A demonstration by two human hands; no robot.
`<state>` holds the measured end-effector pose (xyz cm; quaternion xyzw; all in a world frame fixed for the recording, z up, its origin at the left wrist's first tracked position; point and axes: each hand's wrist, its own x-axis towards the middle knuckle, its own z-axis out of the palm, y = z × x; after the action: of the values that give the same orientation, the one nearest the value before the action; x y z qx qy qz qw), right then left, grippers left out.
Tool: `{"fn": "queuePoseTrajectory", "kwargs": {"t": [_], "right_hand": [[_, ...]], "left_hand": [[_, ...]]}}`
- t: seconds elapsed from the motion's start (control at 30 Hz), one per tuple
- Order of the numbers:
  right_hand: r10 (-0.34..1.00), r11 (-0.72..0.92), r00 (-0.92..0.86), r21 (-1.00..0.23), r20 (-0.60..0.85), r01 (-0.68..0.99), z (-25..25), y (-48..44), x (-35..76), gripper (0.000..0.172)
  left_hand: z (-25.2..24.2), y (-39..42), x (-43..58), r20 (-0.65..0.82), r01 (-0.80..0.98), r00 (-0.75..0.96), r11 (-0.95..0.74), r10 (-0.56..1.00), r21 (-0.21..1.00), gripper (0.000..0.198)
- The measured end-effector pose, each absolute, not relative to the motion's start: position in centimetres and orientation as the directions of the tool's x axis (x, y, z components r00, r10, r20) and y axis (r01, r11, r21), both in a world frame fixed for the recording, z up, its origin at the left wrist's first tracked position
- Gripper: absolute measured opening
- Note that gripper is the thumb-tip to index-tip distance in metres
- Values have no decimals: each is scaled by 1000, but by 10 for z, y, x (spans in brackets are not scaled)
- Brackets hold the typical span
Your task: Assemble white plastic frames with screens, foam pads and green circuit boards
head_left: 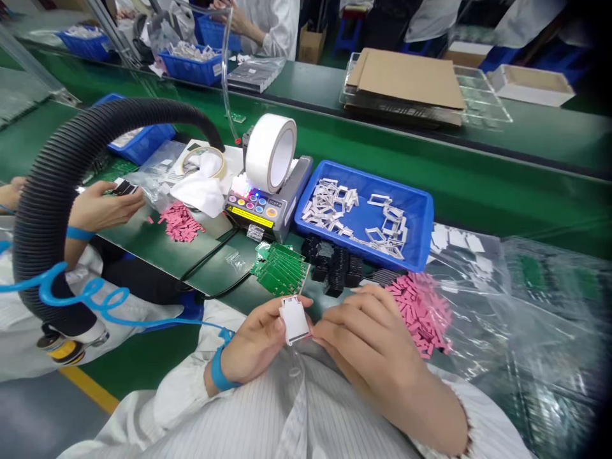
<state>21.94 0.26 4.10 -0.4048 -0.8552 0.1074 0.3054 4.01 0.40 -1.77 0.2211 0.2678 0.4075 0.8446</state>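
My left hand (255, 343) pinches a small white rectangular part (294, 320) between thumb and fingers, and my right hand (368, 338) grips its right edge with the fingertips. Just beyond my hands lie several green circuit boards (280, 269) and a heap of small black parts (335, 264). A pile of pink pads (421, 312) sits on clear plastic sheeting (478, 287) to the right of my right hand. A blue tray (425, 217) of white metal frames stands farther ahead.
A tape dispenser (255, 207) carrying a white tape roll (270, 153) stands on the green bench. On the left, a co-worker's hand (105, 207) holds a black piece near more pink pads (179, 222). A black corrugated hose (41, 210) and a blue coiled air line (86, 294) curve across the left.
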Motion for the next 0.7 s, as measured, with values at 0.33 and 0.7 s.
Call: {"fn": "queuePoseTrajectory", "kwargs": {"t": [0.33,0.7], "right_hand": [[784,616,-402,-515,472,596,31,2,194,16],[861,406,-450,-854,237,325,-1,6,197,33]], "left_hand": [[-17,4,38,-367,-592,455,584,811,555,37],[-20,6,28,-313,-711,361,477,878,517,34]]}}
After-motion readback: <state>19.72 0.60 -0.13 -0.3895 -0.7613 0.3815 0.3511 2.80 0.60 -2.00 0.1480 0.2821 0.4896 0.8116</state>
